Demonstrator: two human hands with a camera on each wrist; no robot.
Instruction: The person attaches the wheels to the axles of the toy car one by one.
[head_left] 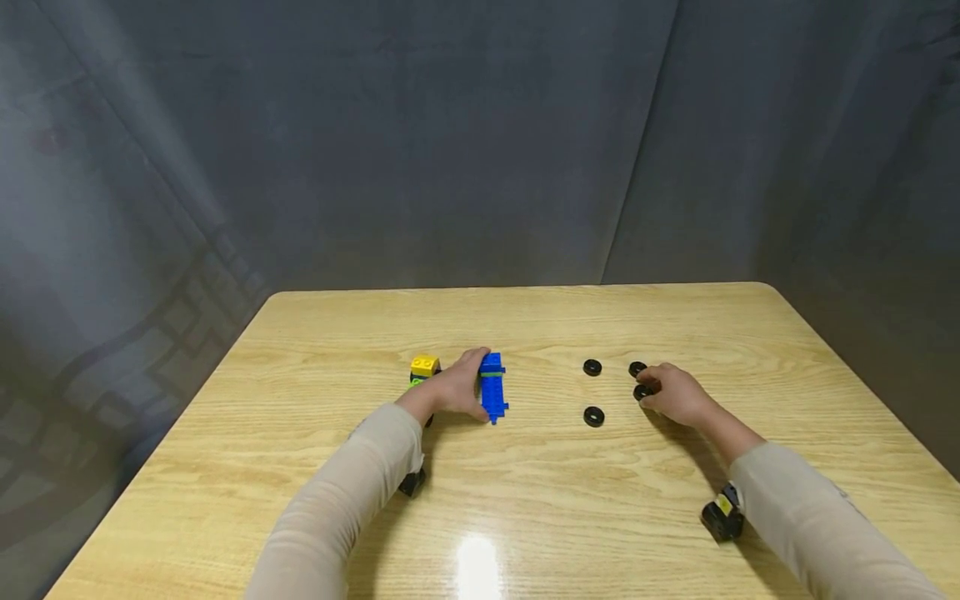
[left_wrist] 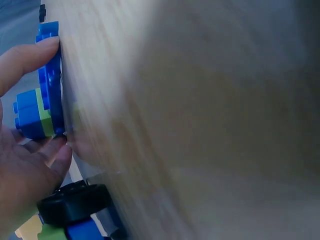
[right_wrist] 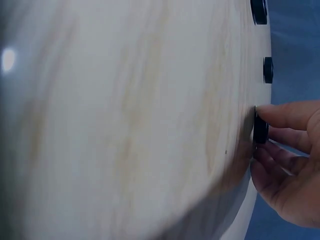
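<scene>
My left hand (head_left: 457, 387) grips a blue toy-brick vehicle base (head_left: 492, 396) at its two ends, thumb at the near end and fingers at the far one. The base lies low on the wooden table, and a thin green layer shows under its raised blue block (left_wrist: 29, 114). To the right, my right hand (head_left: 678, 396) pinches a black toy wheel (right_wrist: 260, 129) between thumb and fingers, right at the tabletop. Another black wheel (head_left: 637, 368) lies just beyond those fingertips. Two more wheels lie between the hands, one farther (head_left: 592, 367) and one nearer (head_left: 594, 417).
Left of my left hand stands a toy-brick vehicle with a yellow top (head_left: 425, 365), partly hidden by the hand. A black object (head_left: 412, 483) sits by the left sleeve. A black and yellow piece (head_left: 723, 515) lies beside the right sleeve. Grey curtains (head_left: 450, 150) hang behind the table (head_left: 525, 500).
</scene>
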